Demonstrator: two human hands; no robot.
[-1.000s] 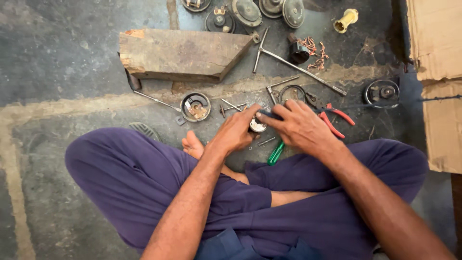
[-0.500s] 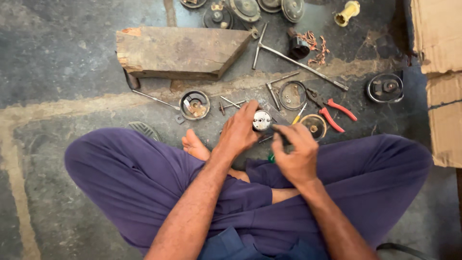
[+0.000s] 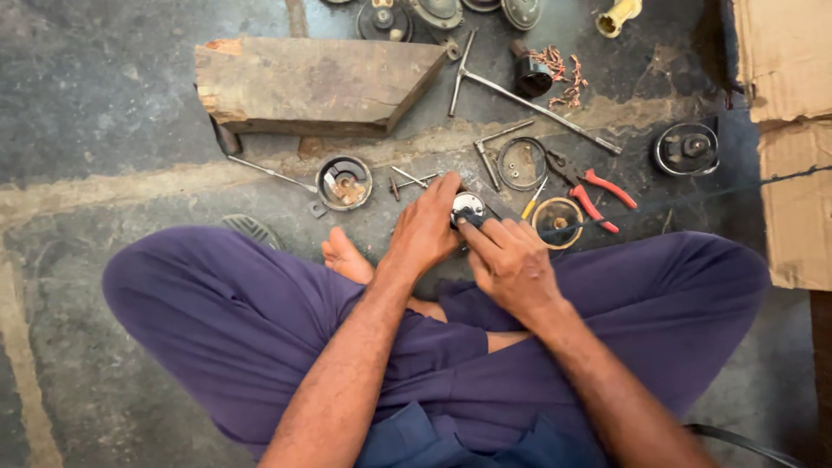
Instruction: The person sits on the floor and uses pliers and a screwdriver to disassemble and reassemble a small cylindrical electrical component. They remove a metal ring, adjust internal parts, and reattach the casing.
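A: Looking at the head view: left hand (image 3: 426, 230) has its grip clenched around a small round metal part (image 3: 467, 207), held just above the floor (image 3: 104, 130) in front of the crossed legs.

B: Right hand (image 3: 511, 260)?

A: Fingertips pressed on the same part, pinching a thin dark tool against it. Can't tell which tool.

B: Surroundings?

A: Red pliers (image 3: 598, 195) and a yellow-rimmed ring (image 3: 557, 222) just right of the hands, round cup (image 3: 344, 183) to the left, wood block (image 3: 312, 85) beyond.

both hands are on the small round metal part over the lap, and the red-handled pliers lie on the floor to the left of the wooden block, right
Not quite. Both the left hand and right hand are on the small round metal part, but the head view shows the red-handled pliers lying to the right of the wooden block, nearer the person.
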